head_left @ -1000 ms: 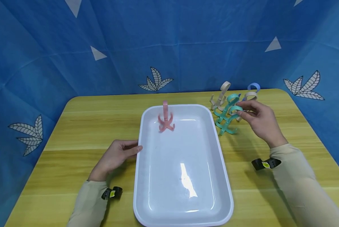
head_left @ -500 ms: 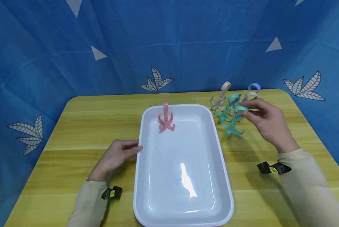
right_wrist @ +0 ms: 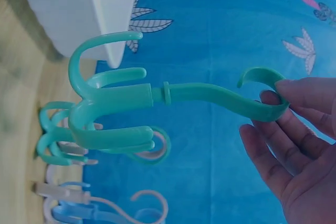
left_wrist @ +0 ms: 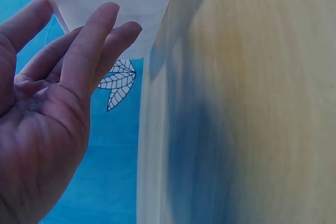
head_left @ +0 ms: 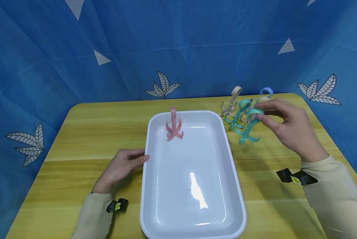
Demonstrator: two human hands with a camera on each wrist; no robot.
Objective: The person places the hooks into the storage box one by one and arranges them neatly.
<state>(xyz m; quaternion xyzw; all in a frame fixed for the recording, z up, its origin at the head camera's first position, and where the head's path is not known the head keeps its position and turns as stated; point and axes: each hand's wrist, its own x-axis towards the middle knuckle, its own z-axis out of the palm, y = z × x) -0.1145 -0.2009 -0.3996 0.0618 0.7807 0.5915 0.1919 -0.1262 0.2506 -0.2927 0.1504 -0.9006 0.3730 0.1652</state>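
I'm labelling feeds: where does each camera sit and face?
Head: on the person's head, facing forward and down over the white tray; left hand, right hand and sleeves show.
Left wrist: on that wrist, facing the tray's wall; left hand shows.
Right wrist: on that wrist, facing the held green hook; right hand shows.
Head and right wrist share that hook.

Glare on tray [head_left: 172,179], soft shadows on tbl [head_left: 107,124], wrist pics sl. hazy.

Blue cloth [head_left: 214,23] w/ wht leaf prints [head_left: 329,84] bhd wood-grain tbl [head_left: 107,132].
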